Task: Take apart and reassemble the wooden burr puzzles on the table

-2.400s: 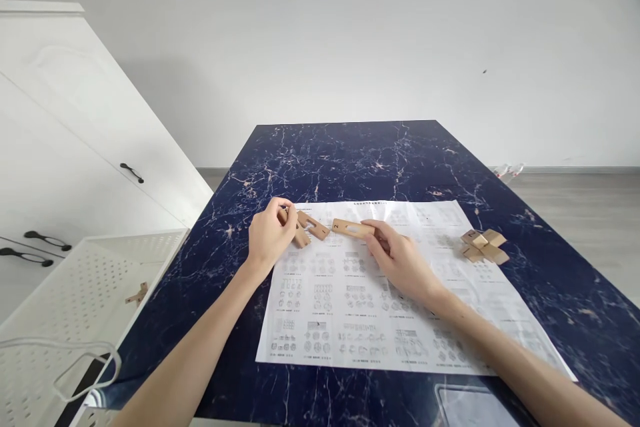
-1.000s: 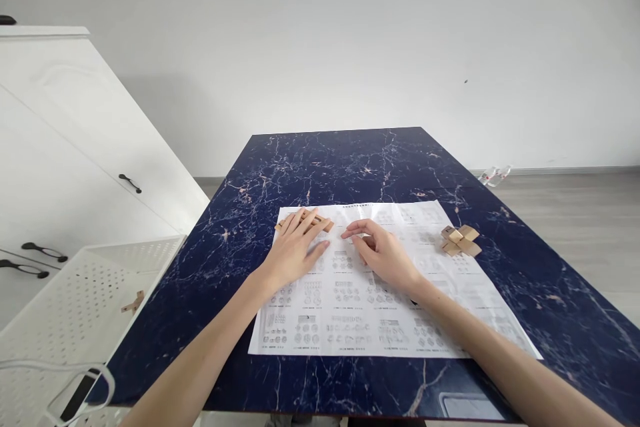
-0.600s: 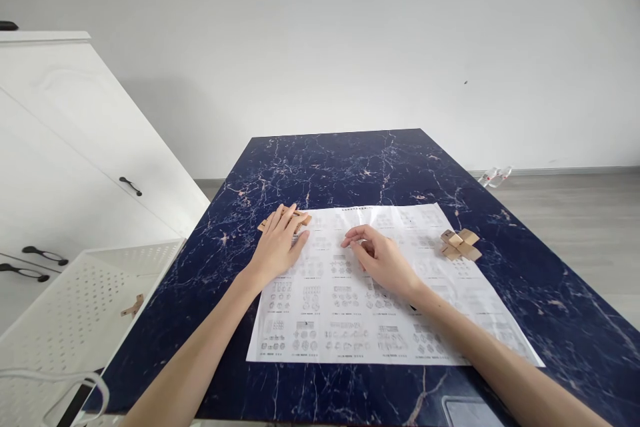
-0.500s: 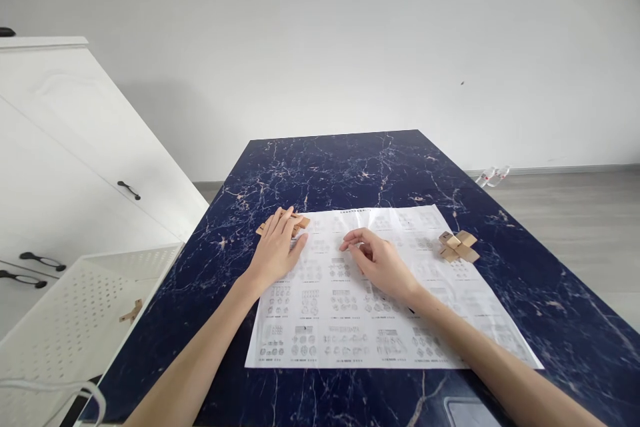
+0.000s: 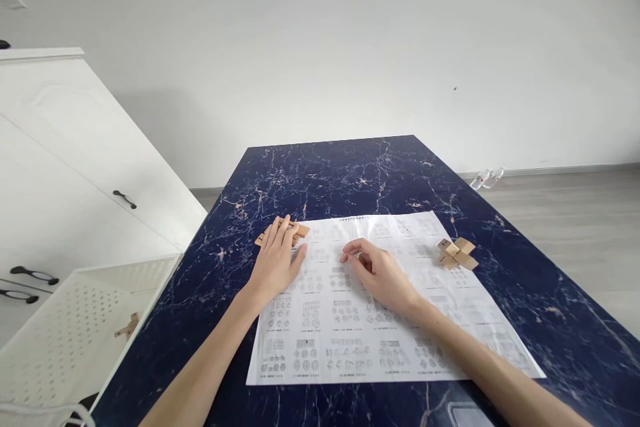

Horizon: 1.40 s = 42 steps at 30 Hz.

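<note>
My left hand (image 5: 274, 260) lies flat over several flat wooden puzzle pieces (image 5: 301, 229) at the upper left corner of a printed paper sheet (image 5: 320, 320). Its fingers are stretched out and partly cover the pieces. On the middle of the sheet rests my right hand (image 5: 375, 270), loosely curled, with a gap between thumb and index finger and nothing visible in it. The index fingertip is at the paper. An assembled wooden interlocking puzzle (image 5: 457, 253), with a mark on one block, sits on the sheet's right edge, apart from both hands.
The sheet lies on a dark blue marbled table (image 5: 330, 173). Left of it, a white perforated bin (image 5: 65, 320) holds a wooden piece (image 5: 128, 325). A white cabinet (image 5: 90, 147) stands behind. Clear bottles (image 5: 487, 177) are on the floor beyond the table's right edge.
The whole scene sits slightly lower in the picture as the camera has tilted. Both hands, the sheet and the wooden puzzle keep nearly the same places on the table.
</note>
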Each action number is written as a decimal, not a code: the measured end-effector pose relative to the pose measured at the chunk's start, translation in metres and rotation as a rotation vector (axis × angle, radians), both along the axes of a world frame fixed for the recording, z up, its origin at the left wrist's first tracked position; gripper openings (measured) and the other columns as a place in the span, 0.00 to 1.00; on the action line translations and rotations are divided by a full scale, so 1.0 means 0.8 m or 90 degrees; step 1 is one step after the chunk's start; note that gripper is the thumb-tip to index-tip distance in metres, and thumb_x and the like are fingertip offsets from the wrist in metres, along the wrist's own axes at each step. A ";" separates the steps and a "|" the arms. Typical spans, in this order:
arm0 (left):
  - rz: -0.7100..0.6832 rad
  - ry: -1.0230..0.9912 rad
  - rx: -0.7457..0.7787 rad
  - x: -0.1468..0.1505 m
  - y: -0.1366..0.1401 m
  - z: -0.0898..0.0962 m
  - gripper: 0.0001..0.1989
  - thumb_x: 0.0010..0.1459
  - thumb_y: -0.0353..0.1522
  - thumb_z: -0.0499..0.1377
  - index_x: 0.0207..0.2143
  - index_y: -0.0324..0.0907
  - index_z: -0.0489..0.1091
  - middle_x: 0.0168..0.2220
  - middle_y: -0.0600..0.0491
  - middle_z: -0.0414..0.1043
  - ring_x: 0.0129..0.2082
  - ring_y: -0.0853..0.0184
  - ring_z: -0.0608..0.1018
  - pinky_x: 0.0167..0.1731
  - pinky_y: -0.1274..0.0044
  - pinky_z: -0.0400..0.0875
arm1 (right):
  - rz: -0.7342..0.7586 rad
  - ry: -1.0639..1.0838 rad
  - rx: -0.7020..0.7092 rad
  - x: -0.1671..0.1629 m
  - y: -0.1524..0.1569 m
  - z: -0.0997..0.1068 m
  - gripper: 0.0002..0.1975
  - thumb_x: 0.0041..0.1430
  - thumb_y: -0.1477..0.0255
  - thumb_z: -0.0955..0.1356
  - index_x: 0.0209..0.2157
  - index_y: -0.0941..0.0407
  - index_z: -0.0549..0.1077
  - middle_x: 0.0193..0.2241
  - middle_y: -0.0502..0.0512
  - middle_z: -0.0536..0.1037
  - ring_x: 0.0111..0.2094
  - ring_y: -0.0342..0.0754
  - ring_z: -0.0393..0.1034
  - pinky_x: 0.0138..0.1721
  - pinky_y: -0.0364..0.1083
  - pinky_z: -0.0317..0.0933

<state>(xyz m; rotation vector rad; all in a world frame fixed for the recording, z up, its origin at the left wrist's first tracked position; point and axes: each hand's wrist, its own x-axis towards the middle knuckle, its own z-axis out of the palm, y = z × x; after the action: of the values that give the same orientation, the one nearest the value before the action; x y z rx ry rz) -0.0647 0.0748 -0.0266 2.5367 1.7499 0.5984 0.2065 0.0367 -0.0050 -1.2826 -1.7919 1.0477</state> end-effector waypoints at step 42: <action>-0.308 -0.197 -0.107 0.062 -0.070 0.043 0.09 0.74 0.33 0.55 0.51 0.46 0.74 0.52 0.48 0.78 0.55 0.56 0.78 0.58 0.59 0.75 | -0.378 -0.160 0.248 0.124 -0.053 0.008 0.20 0.73 0.53 0.65 0.48 0.55 0.76 0.29 0.55 0.82 0.25 0.50 0.77 0.27 0.46 0.66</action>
<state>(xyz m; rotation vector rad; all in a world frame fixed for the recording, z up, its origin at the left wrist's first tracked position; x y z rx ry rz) -0.0151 0.0189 0.0074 2.4504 0.9954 0.7229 0.3058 -0.0058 0.0014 -1.5940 -1.5286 0.2067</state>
